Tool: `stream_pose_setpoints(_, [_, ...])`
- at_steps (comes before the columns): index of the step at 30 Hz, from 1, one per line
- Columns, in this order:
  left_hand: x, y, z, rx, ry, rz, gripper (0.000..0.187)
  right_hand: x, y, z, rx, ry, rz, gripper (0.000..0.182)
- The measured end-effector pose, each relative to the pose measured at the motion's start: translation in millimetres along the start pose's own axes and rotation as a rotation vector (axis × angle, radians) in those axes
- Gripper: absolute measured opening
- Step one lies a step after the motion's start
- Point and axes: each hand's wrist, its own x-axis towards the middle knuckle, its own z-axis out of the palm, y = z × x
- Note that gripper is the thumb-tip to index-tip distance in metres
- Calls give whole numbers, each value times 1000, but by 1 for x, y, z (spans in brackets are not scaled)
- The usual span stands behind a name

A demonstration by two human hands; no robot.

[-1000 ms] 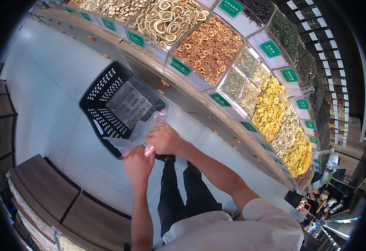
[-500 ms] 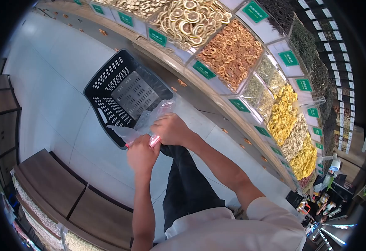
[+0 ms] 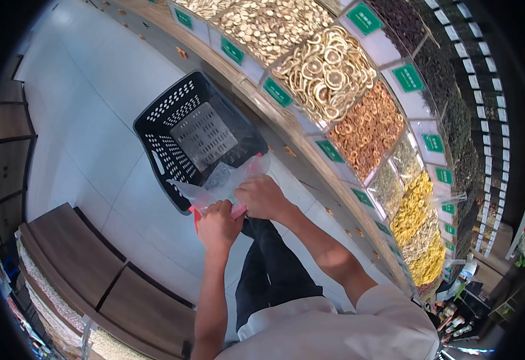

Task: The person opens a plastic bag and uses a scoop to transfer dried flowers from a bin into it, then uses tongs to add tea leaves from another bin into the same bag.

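At frame centre, left hand (image 3: 220, 227) and right hand (image 3: 262, 197) grip the plastic bag (image 3: 215, 189) (it looks thin), so even, gentle tension is best.

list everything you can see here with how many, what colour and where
plastic bag: one, clear with pink-red parts, between the hands
basket: one, black, beyond the bag
dried citrus slices: one bin, pale yellow, upper right
dried rings: one bin, reddish-orange, below the citrus
pale slices: one bin, tan, top
yellow goods: two heaps, yellow, right
green labels: many, green, along the bins
white tags: many, white, far right
panels: at least two, dark brown, lower left
floor: one, pale, left and centre
trousers: one pair, black, bottom centre
left hand: one, bare, gripping the bag
right hand: one, bare, gripping the bag
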Motion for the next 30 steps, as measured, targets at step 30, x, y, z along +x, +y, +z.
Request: stream_pose_setpoints(30, [205,-102,-69,-94,14,-79,29,256,44,-26,-22,-46,-110,18])
